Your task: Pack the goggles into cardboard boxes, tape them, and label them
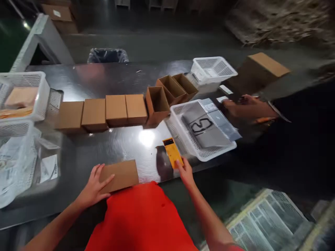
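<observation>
My left hand [95,186] lies on the left end of a small brown carton [120,175] at the table's near edge, its fingers spread over the top. In my right hand [185,171] is a flat orange packet [172,152] with a dark strip at its far end, pinched at the near end. The packet is held above the metal table [125,139], left of a white basket [201,157] with grey sleeves and a black-marked sheet [205,127]. Several closed cartons [116,106] stand in a row beyond my hands, and open ones [158,101] stand to their right.
White baskets [40,94] with packets and papers stand at the left. Another white basket [214,68] sits at the back right. At the right, a co-worker's hand [246,106] is near white labels and a large carton [261,71]. A lined bin [108,55] stands behind the table.
</observation>
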`<state>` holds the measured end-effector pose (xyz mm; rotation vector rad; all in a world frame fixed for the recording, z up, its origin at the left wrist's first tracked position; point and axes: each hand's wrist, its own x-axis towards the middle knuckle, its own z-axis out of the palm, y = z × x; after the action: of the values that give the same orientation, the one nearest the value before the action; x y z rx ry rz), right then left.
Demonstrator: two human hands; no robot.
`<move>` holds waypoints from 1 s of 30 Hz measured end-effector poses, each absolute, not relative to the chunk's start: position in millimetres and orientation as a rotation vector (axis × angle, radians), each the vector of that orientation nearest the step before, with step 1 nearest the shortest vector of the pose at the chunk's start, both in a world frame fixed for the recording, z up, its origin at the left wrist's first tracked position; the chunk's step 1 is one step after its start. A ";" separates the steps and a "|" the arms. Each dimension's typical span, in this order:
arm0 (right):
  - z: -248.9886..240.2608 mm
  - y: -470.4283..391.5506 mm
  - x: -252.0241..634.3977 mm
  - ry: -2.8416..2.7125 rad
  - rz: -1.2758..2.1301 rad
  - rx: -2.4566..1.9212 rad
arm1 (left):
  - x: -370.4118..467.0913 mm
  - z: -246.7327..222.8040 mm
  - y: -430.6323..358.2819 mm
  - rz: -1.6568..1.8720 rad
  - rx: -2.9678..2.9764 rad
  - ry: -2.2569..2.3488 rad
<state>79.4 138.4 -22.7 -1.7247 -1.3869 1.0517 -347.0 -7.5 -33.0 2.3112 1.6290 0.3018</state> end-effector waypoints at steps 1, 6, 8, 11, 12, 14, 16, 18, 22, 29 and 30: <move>-10.3 133.6 68.8 -1.328 1.127 -1.677 | -346.2 -31.9 -6.7 0.303 2.296 1.627; 29.1 120.3 -18.8 -1.267 1.552 -1.391 | -344.6 -30.3 -4.1 0.288 2.202 1.626; 31.5 123.2 -54.6 -1.364 1.749 -1.289 | -344.0 -28.5 -3.7 0.332 2.110 1.649; 27.8 132.2 -84.3 -1.615 1.931 -1.140 | -342.5 -23.9 -3.3 0.422 1.993 1.667; 26.1 135.0 -86.8 -1.686 1.941 -1.110 | -341.2 -21.7 -3.5 0.431 1.985 1.661; 23.4 139.2 -83.9 -1.764 1.896 -1.109 | -336.1 -15.8 -4.8 0.455 1.969 1.672; 21.2 141.4 -76.9 -1.802 1.866 -1.117 | -326.7 -6.5 -6.1 0.621 1.780 1.803; 19.2 142.1 -72.0 -1.836 1.851 -1.102 | -314.3 6.4 -5.3 0.921 1.270 1.907; 16.3 141.4 -72.0 -1.878 1.848 -1.068 | -294.9 32.3 5.5 1.118 0.452 1.665; 28.5 143.3 -78.7 -1.972 1.868 -1.057 | -301.6 27.6 13.2 1.205 0.269 1.661; 33.2 144.3 -80.8 -2.010 1.881 -1.062 | -307.8 22.9 10.4 1.217 0.253 1.680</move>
<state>-80.8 144.3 33.2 -1.0623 -2.0101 1.8811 -307.8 10.4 22.9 0.2533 1.6801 1.2167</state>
